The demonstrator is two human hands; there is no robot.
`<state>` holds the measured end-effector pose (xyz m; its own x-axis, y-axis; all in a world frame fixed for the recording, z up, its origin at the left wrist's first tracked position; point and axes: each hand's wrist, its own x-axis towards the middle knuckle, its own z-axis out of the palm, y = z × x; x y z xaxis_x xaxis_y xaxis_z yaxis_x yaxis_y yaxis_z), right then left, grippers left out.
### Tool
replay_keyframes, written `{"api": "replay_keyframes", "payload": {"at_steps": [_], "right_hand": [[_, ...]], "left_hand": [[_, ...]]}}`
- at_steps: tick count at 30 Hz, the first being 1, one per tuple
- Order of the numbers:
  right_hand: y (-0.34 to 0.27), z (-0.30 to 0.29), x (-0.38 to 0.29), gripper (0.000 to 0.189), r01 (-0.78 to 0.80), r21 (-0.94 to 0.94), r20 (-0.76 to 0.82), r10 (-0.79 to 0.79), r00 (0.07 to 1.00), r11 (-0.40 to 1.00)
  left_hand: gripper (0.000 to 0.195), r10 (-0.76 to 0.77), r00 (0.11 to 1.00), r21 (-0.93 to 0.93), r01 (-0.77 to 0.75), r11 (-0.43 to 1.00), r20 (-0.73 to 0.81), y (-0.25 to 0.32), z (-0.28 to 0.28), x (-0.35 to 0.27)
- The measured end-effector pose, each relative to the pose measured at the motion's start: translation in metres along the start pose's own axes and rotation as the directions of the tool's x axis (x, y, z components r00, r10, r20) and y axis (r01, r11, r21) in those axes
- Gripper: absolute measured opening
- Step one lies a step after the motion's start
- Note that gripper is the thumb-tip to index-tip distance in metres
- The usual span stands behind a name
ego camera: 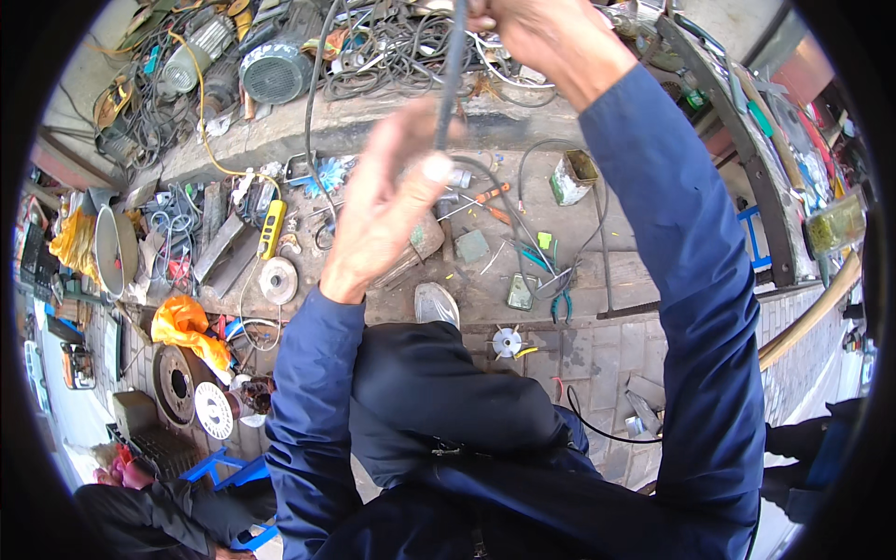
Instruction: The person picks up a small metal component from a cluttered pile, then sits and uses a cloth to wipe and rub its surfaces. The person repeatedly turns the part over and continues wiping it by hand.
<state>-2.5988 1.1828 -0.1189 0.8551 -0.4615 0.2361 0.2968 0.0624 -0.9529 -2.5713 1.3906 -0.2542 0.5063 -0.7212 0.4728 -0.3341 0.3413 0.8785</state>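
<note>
My right hand [539,28] is raised at the top edge, fingers partly cut off, by the upper end of a dark cable [453,70] that runs down towards my left hand [392,196]. The left hand is blurred, its palm and thumb beside the cable; whether it grips it cannot be told. Below lie screwdrivers with orange handles [493,193], a grey square block [472,246], a small open tin [574,176], pliers with teal handles [561,306] and a looped dark cable [603,210].
Electric motors [276,72] and tangled cables lie on the ledge ahead. To the left are a yellow pendant control [272,229], a metal disc [278,280] and an orange bag [183,323]. A steel frame [752,175] stands right. Another person's legs [168,514] are at lower left.
</note>
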Motion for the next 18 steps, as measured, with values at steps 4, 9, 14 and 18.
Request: {"api": "replay_keyframes", "payload": {"at_steps": [4,9,14,18], "right_hand": [[0.009,-0.006,-0.010,0.039,0.073,0.018,0.070,-0.074,0.995,0.997],[0.081,-0.029,-0.114,0.057,0.216,-0.037,0.334,-0.192,0.923,0.976],[0.150,-0.012,-0.152,0.051,0.619,-0.551,0.397,-0.476,0.785,0.560],[0.169,-0.022,-0.112,0.019,0.682,-0.695,0.530,-0.480,0.699,0.227]], "left_hand": [[0.029,-0.155,0.983,-0.106,0.165,0.981,0.094,0.003,0.037,0.014],[0.031,-0.027,0.999,-0.471,0.011,0.882,-0.027,0.026,0.037,0.028],[0.033,0.040,0.995,-0.659,0.030,0.751,0.092,0.052,0.043,0.028],[0.031,0.053,0.996,-0.676,0.007,0.737,0.068,0.080,0.032,0.018]]}}
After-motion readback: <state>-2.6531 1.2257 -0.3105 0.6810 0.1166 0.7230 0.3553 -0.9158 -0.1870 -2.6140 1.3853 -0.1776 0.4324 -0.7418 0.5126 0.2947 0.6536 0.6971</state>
